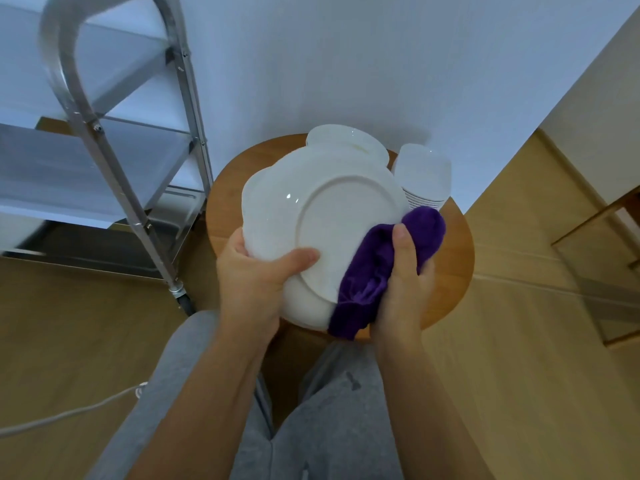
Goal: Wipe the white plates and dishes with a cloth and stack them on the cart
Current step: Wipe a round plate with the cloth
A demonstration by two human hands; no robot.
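Head view: left hand (256, 271) grips plate (322, 209) at its near rim, underside up, over the tabletop (453, 258). Right hand (403, 271) holds purple cloth (367, 275) on its right edge. Cart (114, 140) lies left, so left hand is nearer.

- Wall (346, 64): plain white, meeting a second white wall at upper right.
- Floor (519, 375): light wood-look boards.
- Round wooden table (457, 251): its far edge against the wall.
- White cable (69, 414): trailing across the floor, lower left.
- Light: cool, even, soft shadows.
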